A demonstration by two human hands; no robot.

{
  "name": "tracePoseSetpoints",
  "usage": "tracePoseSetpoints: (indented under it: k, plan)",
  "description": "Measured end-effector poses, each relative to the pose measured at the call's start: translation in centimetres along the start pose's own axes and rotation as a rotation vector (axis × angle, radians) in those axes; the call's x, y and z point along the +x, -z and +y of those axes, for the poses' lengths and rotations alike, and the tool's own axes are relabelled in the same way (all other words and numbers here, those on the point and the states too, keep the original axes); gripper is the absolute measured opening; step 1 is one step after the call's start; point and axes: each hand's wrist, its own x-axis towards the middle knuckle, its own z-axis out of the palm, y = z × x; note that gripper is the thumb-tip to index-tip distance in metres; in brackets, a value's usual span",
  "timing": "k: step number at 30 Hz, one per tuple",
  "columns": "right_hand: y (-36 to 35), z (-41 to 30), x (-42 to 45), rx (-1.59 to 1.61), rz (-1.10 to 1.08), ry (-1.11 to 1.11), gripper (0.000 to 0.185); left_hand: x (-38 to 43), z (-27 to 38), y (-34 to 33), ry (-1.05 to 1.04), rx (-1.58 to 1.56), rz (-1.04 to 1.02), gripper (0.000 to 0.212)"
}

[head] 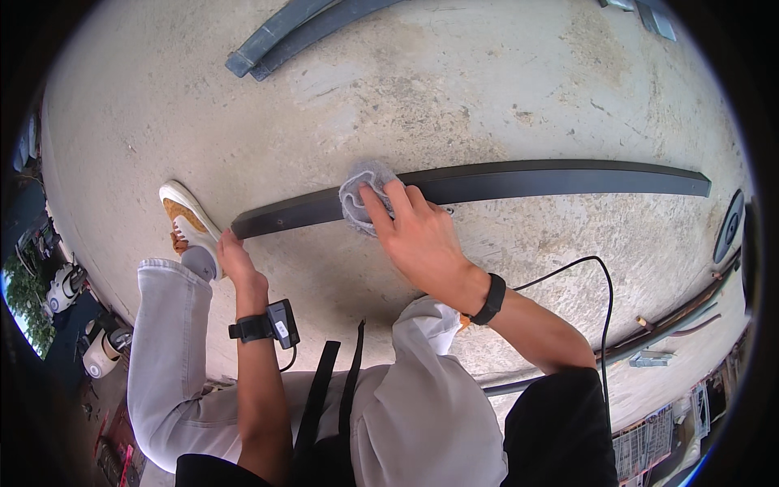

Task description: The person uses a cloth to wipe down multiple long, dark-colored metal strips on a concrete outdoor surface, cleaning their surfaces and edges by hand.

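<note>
A long dark-grey metal bar (523,185), boxy in section, lies across the concrete floor in front of me and looks bowed in this view. My left hand (236,259) holds its left end, with the fingertips at the corner and part of the hand's underside hidden. A small hole shows in the bar's face near that end. Bunched under my right hand (417,228) is a grey cloth (359,195), pressed onto the bar left of its middle. The fingers are spread over the cloth and hide part of the bar.
Two more dark metal bars (292,36) lie on the floor (426,109) at the top. A black cable (608,304) loops by my right arm. Pipes (669,322), a round black disc (728,225) and wire racks (645,447) are at right. White machines (100,353) stand at left.
</note>
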Motion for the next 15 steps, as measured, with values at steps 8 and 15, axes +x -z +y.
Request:
tracePoseSetpoints:
  k: [8, 15]
  plan:
    - [10.1, 11.7, -9.7, -0.248, 0.163, -0.399, 0.068, 0.8, -2.1, -1.1, -0.199, 0.158, -0.042, 0.063]
    - [16.5, 21.6, -17.3, -0.443, 0.332, -0.663, 0.069, -1.6, -3.2, -3.6, -0.253, 0.364, 0.047, 0.065]
